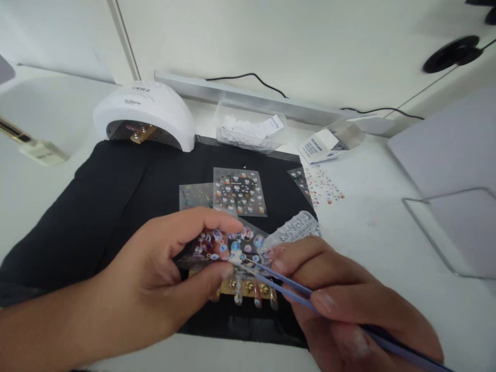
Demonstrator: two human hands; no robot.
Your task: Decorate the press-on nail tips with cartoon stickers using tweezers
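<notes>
My left hand [166, 263] pinches a clear sticker sheet [248, 235] printed with small round colourful designs. In my right hand [349, 299] is a pair of blue tweezers [294, 289], with the tips touching or very close to the sheet near my left thumb. Whether a sticker sits between the tips is too small to tell. Below the sheet stands a gold nail-tip holder [267, 290], partly hidden by the sheet and my hands. Several decorated nail tips [258, 297] stick out from it towards me. Behind my right fingers lies a clear case of small compartments [298, 227].
A black cloth [116, 191] covers the white table. At the back stand a white nail lamp [147, 111] with a gold holder inside, a clear bin [248, 129] of white packets and an open carton [321, 147]. More sticker sheets [240, 191] lie on the cloth.
</notes>
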